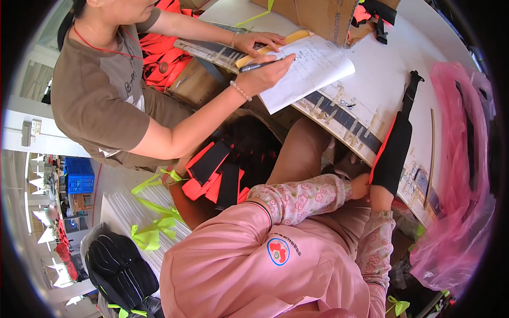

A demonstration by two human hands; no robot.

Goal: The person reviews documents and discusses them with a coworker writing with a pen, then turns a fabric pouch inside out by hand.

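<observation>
Looking forward and down from head height, hanging close over the pink jacket, facing the near edge of the table, spreading wide enough to include the co-worker beside that edge.

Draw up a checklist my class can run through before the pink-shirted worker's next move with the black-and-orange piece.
1. Right hand at the black-and-orange piece: ok, at its near end.
2. Right hand's full grip in view: not ok; the piece hides part.
3. Left hand gripping firmly: cannot tell.
4. Piece apart from the pink plastic bag: ok; table shows between.
5. Co-worker's hands clear: ok, at the paper.
</observation>
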